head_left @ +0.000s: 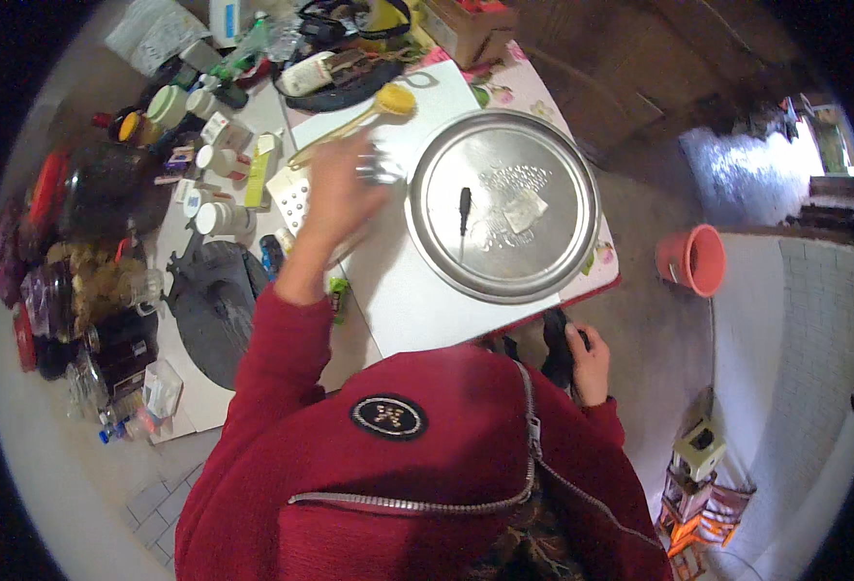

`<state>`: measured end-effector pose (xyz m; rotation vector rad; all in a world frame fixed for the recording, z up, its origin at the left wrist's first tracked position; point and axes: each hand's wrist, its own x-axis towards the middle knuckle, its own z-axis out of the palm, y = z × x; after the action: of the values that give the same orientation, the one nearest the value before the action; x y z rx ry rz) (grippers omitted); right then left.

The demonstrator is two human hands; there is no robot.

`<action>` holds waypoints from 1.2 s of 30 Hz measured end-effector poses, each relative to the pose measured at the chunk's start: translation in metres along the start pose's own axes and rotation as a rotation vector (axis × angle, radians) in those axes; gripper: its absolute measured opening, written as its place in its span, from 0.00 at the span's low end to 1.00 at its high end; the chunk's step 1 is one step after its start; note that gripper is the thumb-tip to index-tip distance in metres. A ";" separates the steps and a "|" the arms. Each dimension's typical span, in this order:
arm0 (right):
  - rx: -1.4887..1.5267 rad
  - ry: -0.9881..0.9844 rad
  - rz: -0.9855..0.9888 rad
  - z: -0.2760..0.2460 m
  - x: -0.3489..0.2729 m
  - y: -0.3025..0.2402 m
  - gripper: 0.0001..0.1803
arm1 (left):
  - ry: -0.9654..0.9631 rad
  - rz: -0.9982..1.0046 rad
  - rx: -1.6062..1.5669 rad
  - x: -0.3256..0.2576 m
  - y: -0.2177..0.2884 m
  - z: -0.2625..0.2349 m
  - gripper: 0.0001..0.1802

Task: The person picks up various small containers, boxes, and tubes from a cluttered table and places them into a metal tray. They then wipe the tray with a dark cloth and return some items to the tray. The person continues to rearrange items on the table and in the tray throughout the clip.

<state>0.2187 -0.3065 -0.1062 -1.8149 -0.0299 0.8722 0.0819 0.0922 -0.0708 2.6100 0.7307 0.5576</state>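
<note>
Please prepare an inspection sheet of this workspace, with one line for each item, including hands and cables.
Surface: white tabletop; flowered covering beyond it.
Main things: round metal tray carrying a slim black item and a small pale piece; clear shiny object left of the tray.
Clutter: bottles, boxes and a round dark-grey item at left; yellow-headed brush above the left hand.
Hands: left hand blurred, at the clear object, grip unclear; right hand curled near black material, hold unclear.
Cables: nothing seen for certain.
Surroundings: reddish bucket at right.
</note>
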 end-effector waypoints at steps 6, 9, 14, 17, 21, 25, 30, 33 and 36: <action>-0.083 -0.008 -0.029 0.001 0.004 -0.002 0.13 | -0.097 -0.651 0.209 -0.047 -0.062 -0.049 0.35; -0.091 -0.034 -0.057 0.002 0.007 -0.002 0.13 | -0.058 -0.594 0.213 -0.053 -0.066 -0.043 0.36; -0.091 -0.001 0.002 0.003 0.006 0.000 0.13 | 0.202 -0.146 0.226 -0.039 -0.019 -0.002 0.37; -0.042 -0.021 -0.075 0.005 0.005 0.002 0.11 | -0.167 -0.278 -0.121 -0.022 0.031 0.039 0.34; -0.103 -0.022 -0.063 0.004 0.003 0.002 0.12 | -0.436 -0.250 -0.009 0.001 0.073 0.083 0.29; -0.107 0.002 -0.008 0.001 0.001 0.002 0.13 | -0.390 -0.235 -0.039 0.009 0.081 0.093 0.21; -0.103 0.017 -0.060 0.005 0.002 0.003 0.10 | -0.266 -0.431 -0.296 0.004 0.056 0.060 0.20; 0.052 0.015 -0.005 0.007 0.003 0.001 0.09 | 0.040 -0.413 -0.202 -0.008 0.008 0.016 0.23; 0.090 -0.009 0.067 0.008 0.002 -0.003 0.11 | 0.106 -0.627 -0.122 -0.013 -0.050 -0.023 0.23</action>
<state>0.2167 -0.2975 -0.1065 -1.7368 0.0637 0.9142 0.0408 0.1301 -0.0770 2.0849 1.4197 0.5213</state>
